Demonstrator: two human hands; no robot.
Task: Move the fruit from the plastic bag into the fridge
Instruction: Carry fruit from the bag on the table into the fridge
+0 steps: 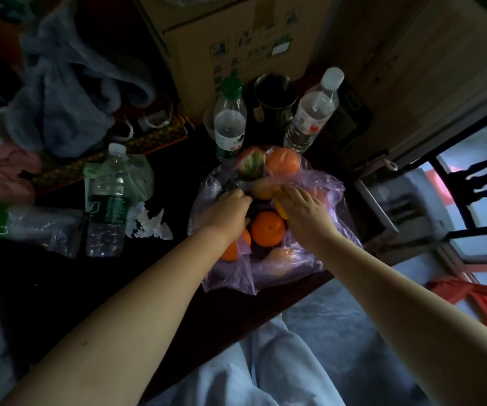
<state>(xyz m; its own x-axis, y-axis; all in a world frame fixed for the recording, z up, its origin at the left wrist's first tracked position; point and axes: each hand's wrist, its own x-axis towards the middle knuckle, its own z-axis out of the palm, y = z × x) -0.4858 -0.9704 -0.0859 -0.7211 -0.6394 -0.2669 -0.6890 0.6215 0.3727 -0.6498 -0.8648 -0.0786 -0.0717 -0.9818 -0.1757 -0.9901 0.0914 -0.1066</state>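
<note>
A thin purple plastic bag (265,273) lies open on the dark table (60,288), close to its front edge. Inside are several fruits: an orange (267,228) in the middle, another orange (283,161) and a red-green apple (252,164) at the far side, and a yellow fruit (280,210). My left hand (227,212) reaches into the bag with its fingers curled round a dark fruit that is mostly hidden. My right hand (306,212) lies with fairly straight fingers on the yellow fruit and the bag's film. No fridge is in view.
Two upright water bottles (230,121) (312,112) and a metal mug (276,98) stand just behind the bag, before a cardboard box (236,39). To the left are a third bottle (107,200), crumpled tissue (148,224) and a grey bag (66,92). A red stool (476,297) stands at the right.
</note>
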